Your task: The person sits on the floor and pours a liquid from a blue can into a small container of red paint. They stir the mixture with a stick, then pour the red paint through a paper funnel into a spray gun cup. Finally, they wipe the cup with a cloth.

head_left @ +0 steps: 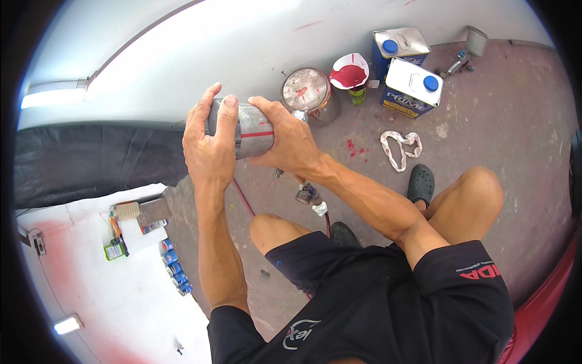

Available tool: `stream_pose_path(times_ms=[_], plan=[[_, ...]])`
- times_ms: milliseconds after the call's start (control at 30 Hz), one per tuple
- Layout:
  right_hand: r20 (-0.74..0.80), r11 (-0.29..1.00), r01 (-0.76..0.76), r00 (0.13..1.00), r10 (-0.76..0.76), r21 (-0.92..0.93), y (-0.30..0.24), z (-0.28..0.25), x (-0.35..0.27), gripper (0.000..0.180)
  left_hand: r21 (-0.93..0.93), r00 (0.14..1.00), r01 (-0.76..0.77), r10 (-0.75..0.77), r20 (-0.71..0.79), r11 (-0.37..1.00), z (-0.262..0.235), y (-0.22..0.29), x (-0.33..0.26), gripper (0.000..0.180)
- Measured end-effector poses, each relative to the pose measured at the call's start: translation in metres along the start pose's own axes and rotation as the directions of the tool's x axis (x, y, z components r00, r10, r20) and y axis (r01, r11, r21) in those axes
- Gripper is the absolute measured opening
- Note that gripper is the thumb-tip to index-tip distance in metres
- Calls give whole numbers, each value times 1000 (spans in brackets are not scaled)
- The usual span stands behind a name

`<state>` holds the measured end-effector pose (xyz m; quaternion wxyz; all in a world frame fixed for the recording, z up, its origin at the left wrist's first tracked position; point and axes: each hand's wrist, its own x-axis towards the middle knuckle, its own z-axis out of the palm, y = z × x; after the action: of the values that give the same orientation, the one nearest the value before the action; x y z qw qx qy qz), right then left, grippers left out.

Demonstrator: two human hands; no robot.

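Both my hands grip a grey metal spray gun cup [254, 134] with a red streak down its side, held out in front of me. My left hand [209, 142] wraps its left end, thumb across the top. From the right, my right hand [288, 136] closes round the other end. Below the right hand shows a metal spray gun handle and hose fitting [308, 194], with white wrapping at its lower end. The gun's upper part is mostly hidden by my right hand. A thin red hose [244, 197] runs down behind my legs.
Beyond my hands stand a paint-stained round can [306, 91], a white paper strainer [350, 70] with red paint, and two rectangular cans [409, 91] with blue caps. Another spray gun [464, 60] lies at far right. A twisted white strip [400, 148] rests near my foot.
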<state>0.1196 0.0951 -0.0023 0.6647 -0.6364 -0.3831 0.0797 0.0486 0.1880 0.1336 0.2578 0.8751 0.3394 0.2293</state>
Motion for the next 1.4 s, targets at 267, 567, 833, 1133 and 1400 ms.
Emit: stream_pose_path(times_ms=[267,567,833,1133,1400], plan=[[125,960,98,983,-135,263,-6,-13,11,95,39,836,-512,487,253,858,-41,7,-3,70],[173,970,69,979,-111,233,1,-13,4,103,45,861,-496,484,156,867,-32,-23,-26,87],[213,973,-58,977,10,221,19,-22,3,100,-441,894,-360,439,90,822,-1,-69,-26,112],[257,944,-174,961,102,279,35,-9,7,105,-496,799,490,-140,585,717,135,-170,-126,38],[222,997,40,974,-54,66,78,-25,-25,118,-684,816,578,-287,502,445,176,-188,-141,33]])
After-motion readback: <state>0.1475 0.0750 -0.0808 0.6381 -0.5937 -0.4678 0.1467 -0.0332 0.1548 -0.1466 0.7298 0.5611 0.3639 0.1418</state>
